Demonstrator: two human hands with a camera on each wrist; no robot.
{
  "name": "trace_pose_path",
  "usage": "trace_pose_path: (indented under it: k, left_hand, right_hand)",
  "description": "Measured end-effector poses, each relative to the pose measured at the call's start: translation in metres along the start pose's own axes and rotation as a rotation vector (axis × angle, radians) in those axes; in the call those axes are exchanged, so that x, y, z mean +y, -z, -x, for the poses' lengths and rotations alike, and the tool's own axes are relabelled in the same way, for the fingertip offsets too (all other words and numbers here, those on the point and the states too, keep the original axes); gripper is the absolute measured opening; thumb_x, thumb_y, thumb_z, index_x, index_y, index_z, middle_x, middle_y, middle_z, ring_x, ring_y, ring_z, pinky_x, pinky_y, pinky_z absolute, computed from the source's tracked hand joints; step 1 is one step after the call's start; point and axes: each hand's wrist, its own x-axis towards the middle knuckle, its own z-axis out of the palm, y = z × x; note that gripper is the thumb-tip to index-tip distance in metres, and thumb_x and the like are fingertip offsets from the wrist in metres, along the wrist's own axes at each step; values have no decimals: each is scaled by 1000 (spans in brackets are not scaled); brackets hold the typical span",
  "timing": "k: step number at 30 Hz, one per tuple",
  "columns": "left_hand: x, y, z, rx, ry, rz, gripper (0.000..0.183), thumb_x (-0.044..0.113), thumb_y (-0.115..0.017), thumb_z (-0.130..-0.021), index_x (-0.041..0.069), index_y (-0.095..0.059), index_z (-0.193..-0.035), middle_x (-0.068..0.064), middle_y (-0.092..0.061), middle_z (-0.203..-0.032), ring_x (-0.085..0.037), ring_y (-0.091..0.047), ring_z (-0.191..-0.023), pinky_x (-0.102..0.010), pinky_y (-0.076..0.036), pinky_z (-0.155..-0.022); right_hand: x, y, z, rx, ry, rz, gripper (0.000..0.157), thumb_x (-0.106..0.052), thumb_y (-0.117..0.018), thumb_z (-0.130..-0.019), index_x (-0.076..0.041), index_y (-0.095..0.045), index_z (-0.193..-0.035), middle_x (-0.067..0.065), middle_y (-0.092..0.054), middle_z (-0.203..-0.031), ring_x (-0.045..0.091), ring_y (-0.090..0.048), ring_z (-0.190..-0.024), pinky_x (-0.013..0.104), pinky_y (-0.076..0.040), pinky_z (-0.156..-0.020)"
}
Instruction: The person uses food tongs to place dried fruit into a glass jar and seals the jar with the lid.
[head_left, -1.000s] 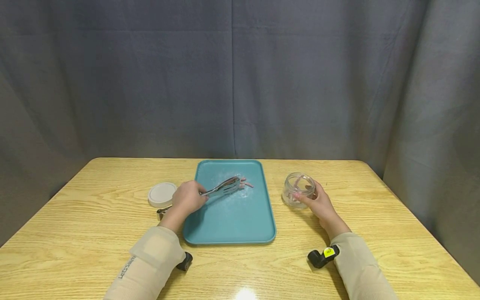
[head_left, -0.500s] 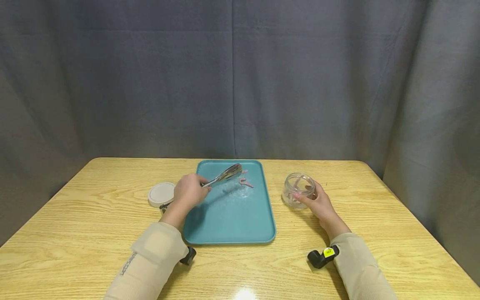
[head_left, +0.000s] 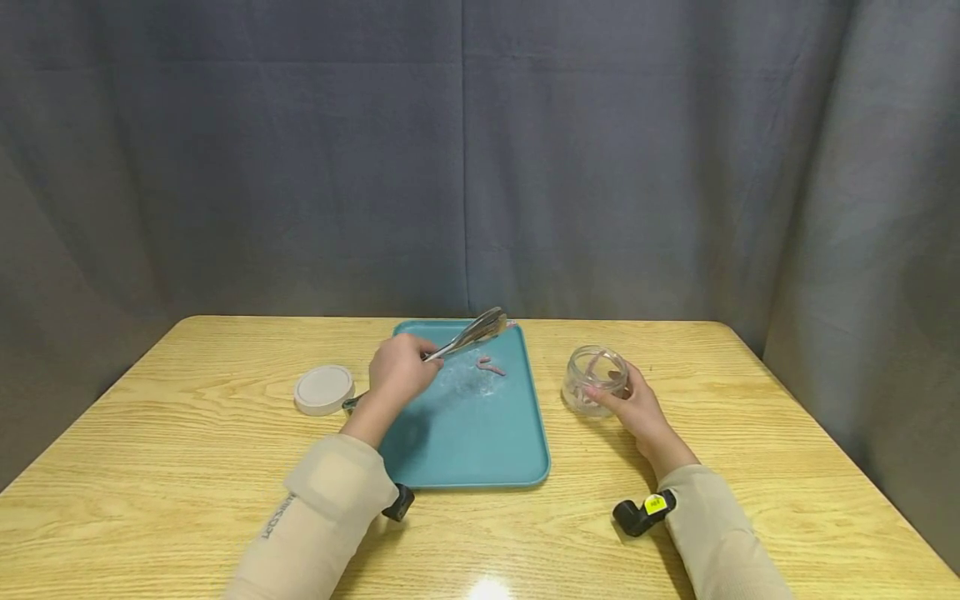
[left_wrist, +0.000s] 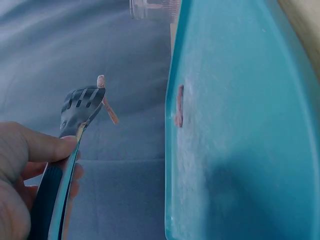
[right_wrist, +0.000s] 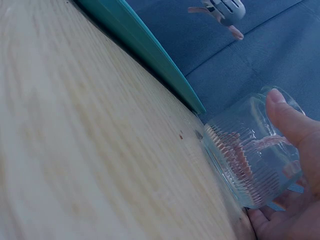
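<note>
My left hand [head_left: 405, 367] grips a pair of metal tongs [head_left: 478, 330], raised over the far part of a blue-green tray [head_left: 472, 442]. Between the tong tips is a soft-looking pink strip [left_wrist: 111, 113], its ends sticking out on both sides in the left wrist view. Another pink strip [head_left: 492, 367], bent at one end, lies on the tray among white powder. To the right of the tray, my right hand [head_left: 637, 410] holds a clear glass jar [head_left: 576, 392] standing on the table, thumb and fingers around its side. Pink strips [right_wrist: 240, 157] show inside through the ribbed glass.
A white round lid [head_left: 322, 390] lies on the wooden table [head_left: 187, 467] left of the tray, beside the tongs' handle end. Grey curtains [head_left: 337, 167] hang behind the table's far edge. Each wrist wears a small black camera [head_left: 636, 517].
The left hand has lifted the tongs off the tray and moved them up and to the right, carrying a pink strip away from the one left lying there. The right hand and jar stay put.
</note>
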Motion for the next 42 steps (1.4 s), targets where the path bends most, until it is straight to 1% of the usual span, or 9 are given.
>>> trace_pose_path:
  k: [7, 17, 21, 24, 27, 33, 37, 40, 42]
  left_hand:
    - [14, -5, -3, 25, -28, 59, 10, 22, -65, -76, 17, -71, -83, 4, -56, -62, -14, -44, -55, -28, -32, -45]
    - [47, -17, -2, 38, -60, 156, 14, 23, -64, -77, 18, -70, -89, 6, -60, -67, -11, -49, -57, -26, -36, -45]
    - [59, -25, -2, 28, -84, 188, 13, 23, -64, -77, 18, -71, -87, 8, -60, -62, -9, -51, -56, -26, -36, -46]
    - [65, -30, 0, 18, -97, 219, 12, 22, -64, -77, 18, -71, -86, 9, -59, -60, -7, -50, -54, -25, -36, -47]
    - [70, -35, 1, 13, -101, 248, 12, 22, -65, -77, 18, -71, -86, 8, -60, -63, -9, -48, -53, -25, -36, -47]
    - [81, -44, 4, 36, -96, 309, 13, 23, -66, -76, 17, -71, -86, 7, -62, -69, -8, -46, -53, -23, -36, -46]
    - [88, -52, 8, 48, -80, 365, 13, 23, -67, -75, 17, -71, -86, 8, -61, -66, -8, -45, -50, -22, -35, -44]
    - [93, -58, 11, 60, -91, 379, 12, 22, -67, -74, 17, -72, -84, 9, -60, -63, -8, -43, -49, -22, -34, -43]
    - [94, -61, 12, 70, -106, 364, 10, 21, -67, -74, 17, -72, -82, 10, -60, -63, -7, -42, -49, -26, -39, -53]
  right_hand:
    - [-1, 1, 0, -6, -14, 0, 86, -36, -65, -76, -8, -12, -138, 19, -24, -135, 36, -22, -121, 52, -16, -94]
    - [-2, 4, 2, -9, -18, 0, 84, -31, -63, -78, -7, -11, -138, 20, -22, -135, 37, -21, -121, 52, -14, -94]
    - [-2, 4, 2, -5, -19, 4, 84, -33, -64, -77, -7, -11, -138, 20, -23, -135, 37, -20, -122, 52, -14, -95]
    - [-1, 3, 2, -8, -22, -9, 84, -32, -64, -77, -7, -11, -138, 19, -23, -135, 37, -20, -122, 51, -14, -95]
    - [0, 2, 1, -14, -22, -23, 84, -31, -64, -77, -7, -11, -138, 19, -22, -135, 37, -20, -121, 51, -14, -95]
    - [-3, 1, 1, -4, -8, -1, 83, -32, -64, -78, -6, -12, -138, 21, -23, -134, 37, -23, -120, 51, -16, -94]
    - [1, 0, -1, 9, -2, 11, 84, -34, -64, -77, -5, -12, -137, 22, -24, -133, 38, -24, -119, 50, -17, -94]
    - [2, 1, -1, 1, -15, 8, 86, -34, -64, -77, -6, -11, -138, 21, -23, -134, 37, -22, -121, 50, -15, -95]
    - [2, 1, -2, -3, -20, 8, 87, -35, -64, -76, -7, -11, -138, 21, -23, -134, 38, -21, -121, 51, -15, -95]
